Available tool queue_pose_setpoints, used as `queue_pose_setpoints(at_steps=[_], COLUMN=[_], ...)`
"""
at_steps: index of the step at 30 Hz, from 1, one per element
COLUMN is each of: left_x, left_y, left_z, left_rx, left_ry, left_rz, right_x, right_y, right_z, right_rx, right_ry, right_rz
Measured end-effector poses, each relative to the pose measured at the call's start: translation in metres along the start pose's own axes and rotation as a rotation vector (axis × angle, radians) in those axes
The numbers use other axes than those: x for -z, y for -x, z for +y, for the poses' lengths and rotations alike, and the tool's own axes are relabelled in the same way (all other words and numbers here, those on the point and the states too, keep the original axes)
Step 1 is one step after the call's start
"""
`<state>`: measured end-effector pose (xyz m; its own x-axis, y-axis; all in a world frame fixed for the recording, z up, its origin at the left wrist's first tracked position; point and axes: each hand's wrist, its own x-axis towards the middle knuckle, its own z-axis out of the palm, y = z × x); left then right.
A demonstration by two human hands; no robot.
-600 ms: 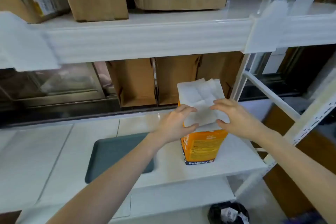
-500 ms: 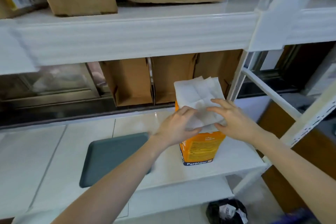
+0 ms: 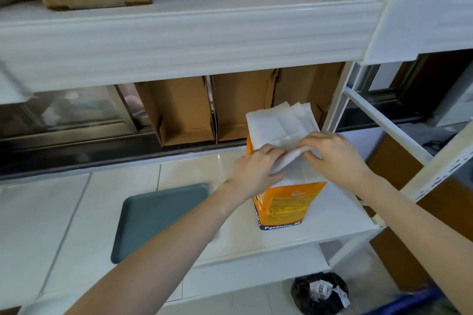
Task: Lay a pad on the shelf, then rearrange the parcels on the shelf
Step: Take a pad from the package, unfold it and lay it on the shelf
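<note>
Here, 1 folded pad [image 3: 281,128] is pinched by the left hand [image 3: 256,169] and right hand [image 3: 335,156], upright above the orange pack [image 3: 286,204], the shelf [image 3: 179,169] lying leftward.

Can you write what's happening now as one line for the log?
step: pulling pad | left hand: pinches white pad | right hand: pinches it | orange pack: upright on shelf

There were two hands [image 3: 256,169], one orange pack [image 3: 286,204] of white pads [image 3: 279,125], one grey-green tray [image 3: 156,217], four cardboard boxes [image 3: 179,110] and one black bag [image 3: 320,291].
</note>
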<state>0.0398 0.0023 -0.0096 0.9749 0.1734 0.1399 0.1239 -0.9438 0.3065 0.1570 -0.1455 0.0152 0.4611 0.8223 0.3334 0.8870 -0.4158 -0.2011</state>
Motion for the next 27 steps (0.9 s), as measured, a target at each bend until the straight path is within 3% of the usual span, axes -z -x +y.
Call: queue_pose_setpoints(at_steps=[16,22,27], left_x=[0.135,0.166,0.179], left_y=[0.096,0.153,0.196], left_z=[0.051,0.065,0.061], left_rx=[-0.027,-0.006,0.056], left_ry=[0.153,0.187,0.158], left_rz=[0.615,0.649,0.611], right_x=[0.146,0.174,0.178], right_y=[0.022,0.042,0.053], right_z=[-0.110,-0.158,-0.197], right_rx=[0.277,0.336,0.343], right_ry=[0.072,0.042,-0.166], right_rz=[0.417,0.514,0.431])
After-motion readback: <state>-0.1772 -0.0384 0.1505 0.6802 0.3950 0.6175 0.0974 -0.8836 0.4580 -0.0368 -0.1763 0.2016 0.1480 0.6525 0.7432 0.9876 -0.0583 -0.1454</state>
